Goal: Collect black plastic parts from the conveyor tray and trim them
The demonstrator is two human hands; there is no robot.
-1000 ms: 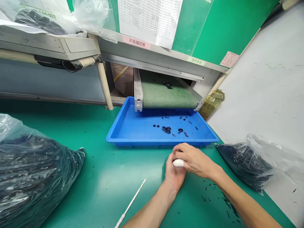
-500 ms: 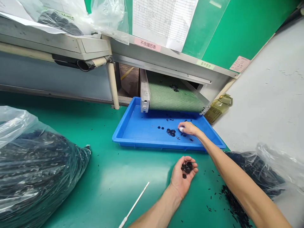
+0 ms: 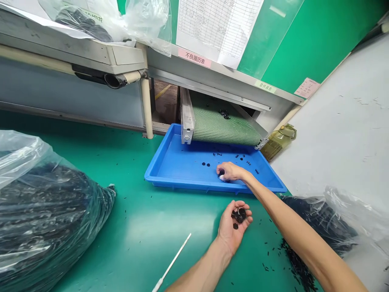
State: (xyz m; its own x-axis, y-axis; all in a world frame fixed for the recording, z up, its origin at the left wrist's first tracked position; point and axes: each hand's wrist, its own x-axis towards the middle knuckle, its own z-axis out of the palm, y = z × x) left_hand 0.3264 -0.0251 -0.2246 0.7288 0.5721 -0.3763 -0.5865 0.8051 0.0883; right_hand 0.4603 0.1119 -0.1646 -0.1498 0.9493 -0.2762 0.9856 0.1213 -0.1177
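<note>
My left hand [image 3: 233, 229] lies palm up over the green table, fingers curled in a cup around several small black round parts [image 3: 240, 215]. One small black piece [image 3: 235, 226] sits apart on the palm. My right hand [image 3: 231, 171] reaches down into the blue tray [image 3: 173, 174], its fingers closed over a cluster of black parts [image 3: 221, 173], mostly hidden under it. A white covering shows on one fingertip. Left of this hand, two small black round pieces [image 3: 206, 164] rest on the tray floor. Thin black scraps [image 3: 247, 163] are scattered to its right.
A green conveyor belt [image 3: 225, 129] carrying a black cluster [image 3: 224, 114] ends above the tray. Large plastic bags of black parts stand left [image 3: 54, 211] and right [image 3: 319, 223]. A white thin stick [image 3: 174, 259] lies in front. Loose black bits [image 3: 296, 263] pile at lower right.
My right hand has moved left in the tray, onto the black cluster that lay uncovered before. Some scraps now lie farther right. My left hand stays in place with its parts.
</note>
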